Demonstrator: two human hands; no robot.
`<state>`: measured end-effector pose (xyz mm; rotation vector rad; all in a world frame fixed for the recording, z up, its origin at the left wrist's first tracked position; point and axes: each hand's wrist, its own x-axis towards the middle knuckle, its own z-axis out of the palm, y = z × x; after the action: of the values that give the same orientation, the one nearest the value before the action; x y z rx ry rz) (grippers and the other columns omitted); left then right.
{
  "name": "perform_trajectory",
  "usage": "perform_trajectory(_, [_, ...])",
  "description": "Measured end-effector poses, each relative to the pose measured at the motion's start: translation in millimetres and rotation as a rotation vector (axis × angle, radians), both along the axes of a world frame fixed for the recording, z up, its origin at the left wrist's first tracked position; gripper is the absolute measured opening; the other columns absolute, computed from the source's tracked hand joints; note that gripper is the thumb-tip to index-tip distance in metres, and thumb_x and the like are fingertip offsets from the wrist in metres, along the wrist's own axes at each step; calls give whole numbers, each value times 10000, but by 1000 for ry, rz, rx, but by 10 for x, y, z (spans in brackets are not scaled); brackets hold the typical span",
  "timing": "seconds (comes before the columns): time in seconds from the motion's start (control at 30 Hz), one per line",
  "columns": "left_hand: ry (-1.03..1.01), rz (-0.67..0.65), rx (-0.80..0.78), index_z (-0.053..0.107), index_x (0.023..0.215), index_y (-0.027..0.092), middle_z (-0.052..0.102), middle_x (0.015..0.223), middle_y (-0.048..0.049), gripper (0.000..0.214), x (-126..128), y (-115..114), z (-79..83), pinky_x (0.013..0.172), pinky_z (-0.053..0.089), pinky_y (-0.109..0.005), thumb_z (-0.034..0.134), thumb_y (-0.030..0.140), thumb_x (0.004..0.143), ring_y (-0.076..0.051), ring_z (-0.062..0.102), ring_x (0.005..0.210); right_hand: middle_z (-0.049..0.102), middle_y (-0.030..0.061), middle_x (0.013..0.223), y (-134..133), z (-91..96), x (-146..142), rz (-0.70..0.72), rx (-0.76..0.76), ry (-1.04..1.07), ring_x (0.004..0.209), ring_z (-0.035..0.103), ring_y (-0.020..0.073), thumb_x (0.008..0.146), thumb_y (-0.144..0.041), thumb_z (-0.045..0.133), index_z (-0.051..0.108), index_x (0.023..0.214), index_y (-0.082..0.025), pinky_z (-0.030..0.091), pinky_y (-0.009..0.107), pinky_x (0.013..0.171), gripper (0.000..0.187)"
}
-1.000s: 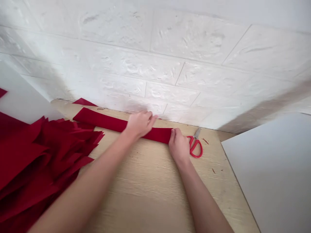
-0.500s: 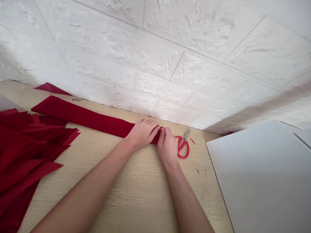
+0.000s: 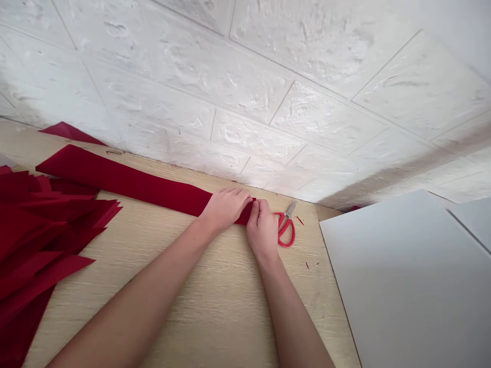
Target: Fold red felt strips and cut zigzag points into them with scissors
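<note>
A long red felt strip [image 3: 123, 180] lies on the pale wooden table [image 3: 215, 301], running along the white brick wall. My left hand [image 3: 226, 207] rests on the strip's right end with its fingers curled over it. My right hand [image 3: 263, 230] meets it there, fingertips pinching the same end of the strip. Red-handled scissors [image 3: 286, 229] lie on the table just right of my right hand, blades pointing to the wall.
A heap of cut red felt pieces [image 3: 42, 230] covers the table's left side. A red scrap [image 3: 67, 132] lies by the wall at far left. A large white board [image 3: 410, 286] covers the right side. The white brick wall [image 3: 268, 92] closes the far edge.
My left hand slid right along the strip until it met my right hand at the strip's end. The view shifted, so the strip and red heap now sit farther left.
</note>
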<state>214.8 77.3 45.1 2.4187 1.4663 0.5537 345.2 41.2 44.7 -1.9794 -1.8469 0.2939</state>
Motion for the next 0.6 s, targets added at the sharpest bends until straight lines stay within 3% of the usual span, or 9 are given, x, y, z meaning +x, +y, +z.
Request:
perform_trajectory(0.1, [14, 7, 11, 629, 957, 170, 726, 955, -88, 309, 8, -4, 11, 776, 485, -316, 360, 272, 1069, -226, 690, 920, 719, 88, 819, -4, 6, -21, -42, -10, -64, 633, 585, 197, 1066, -278, 303, 617, 993, -172, 255, 288, 590, 339])
perform_trajectory(0.27, [27, 5, -32, 625, 950, 162, 729, 953, -96, 299, 19, 7, -7, 819, 495, -342, 362, 246, 1064, -239, 696, 918, 710, 83, 796, -16, 46, -50, -87, -74, -163, 610, 552, 186, 1068, -281, 329, 623, 1016, -177, 203, 293, 595, 317])
perform_trajectory(0.6, [-24, -16, -72, 618, 1003, 152, 741, 1007, -111, 322, -14, 41, -85, 860, 498, -368, 317, 251, 1065, -260, 699, 952, 718, 81, 807, -21, -8, -12, -62, -5, -40, 639, 588, 198, 1061, -299, 322, 619, 969, -182, 283, 297, 602, 332])
